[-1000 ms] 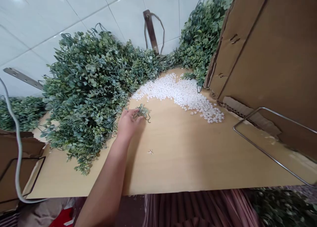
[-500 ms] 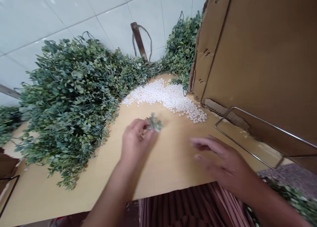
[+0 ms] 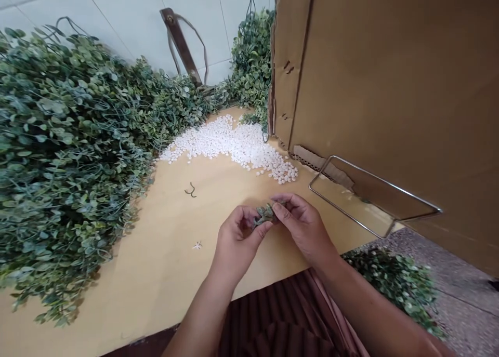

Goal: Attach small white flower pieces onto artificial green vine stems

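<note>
The worktop (image 3: 163,274) carries foliage (image 3: 70,133) at nine o'clock, beads (image 3: 234,144) near eleven. At five, the left hand (image 3: 237,237) and right hand (image 3: 306,227) each keep a nearly closed grip on the sprig (image 3: 265,213); uneven pulling could tear leaves. Half a second ago, only the left held it; a stem (image 3: 191,192) now shows, seven o'clock from the beads.
</note>
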The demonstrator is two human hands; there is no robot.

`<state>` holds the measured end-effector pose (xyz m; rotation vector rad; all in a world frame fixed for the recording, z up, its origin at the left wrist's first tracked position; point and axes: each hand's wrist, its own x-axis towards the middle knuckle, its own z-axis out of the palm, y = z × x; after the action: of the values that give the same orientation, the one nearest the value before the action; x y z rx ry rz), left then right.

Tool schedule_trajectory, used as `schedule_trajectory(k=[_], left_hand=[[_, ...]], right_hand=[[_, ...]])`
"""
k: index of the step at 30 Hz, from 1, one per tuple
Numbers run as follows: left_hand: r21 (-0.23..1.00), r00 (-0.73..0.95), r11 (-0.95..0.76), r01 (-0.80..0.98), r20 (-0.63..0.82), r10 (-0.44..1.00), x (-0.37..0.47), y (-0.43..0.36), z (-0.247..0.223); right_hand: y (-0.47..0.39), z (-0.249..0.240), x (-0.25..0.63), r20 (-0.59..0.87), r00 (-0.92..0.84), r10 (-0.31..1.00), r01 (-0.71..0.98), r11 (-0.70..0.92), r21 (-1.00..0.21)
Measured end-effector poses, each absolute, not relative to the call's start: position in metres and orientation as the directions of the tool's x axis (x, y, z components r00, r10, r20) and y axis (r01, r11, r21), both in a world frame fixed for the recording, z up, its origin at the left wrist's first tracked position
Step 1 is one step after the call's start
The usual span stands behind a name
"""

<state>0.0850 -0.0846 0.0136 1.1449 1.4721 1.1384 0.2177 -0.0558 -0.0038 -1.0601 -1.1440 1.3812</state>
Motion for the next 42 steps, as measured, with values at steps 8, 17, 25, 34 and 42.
schedule_trajectory(k=[8,17,25,34,42], left_hand=[[0.905,-0.061,0.303,-0.297,-0.335,0.940,0.079,-0.081,0.020],[0.852,-0.009,0.353,-0.387,-0.387,0.922,0.076,-0.089,0.014],[0.735,-0.107,0.244,-0.633,-0.395,0.912,0.081,-0.083,0.015],[0.701,-0.053,0.234,-0.674,-0.362,0.931,0.096,-0.085,0.013],[0.846,-0.028,0.282,-0.453,-0.330,0.944,0.092,-0.092,0.006]], right_hand=[[-0.059,-0.005,0.208,-0.112,-0.238,0.965,-0.225,-0.167,-0.960],[-0.056,0.004,0.205,-0.056,-0.352,0.934,-0.228,-0.144,-0.963],[-0.075,0.002,0.214,0.021,-0.053,0.998,-0.006,0.021,-1.000],[-0.083,0.006,0.207,-0.051,-0.246,0.968,-0.211,-0.105,-0.972],[-0.071,-0.002,0.211,-0.177,-0.203,0.963,-0.416,-0.248,-0.875]])
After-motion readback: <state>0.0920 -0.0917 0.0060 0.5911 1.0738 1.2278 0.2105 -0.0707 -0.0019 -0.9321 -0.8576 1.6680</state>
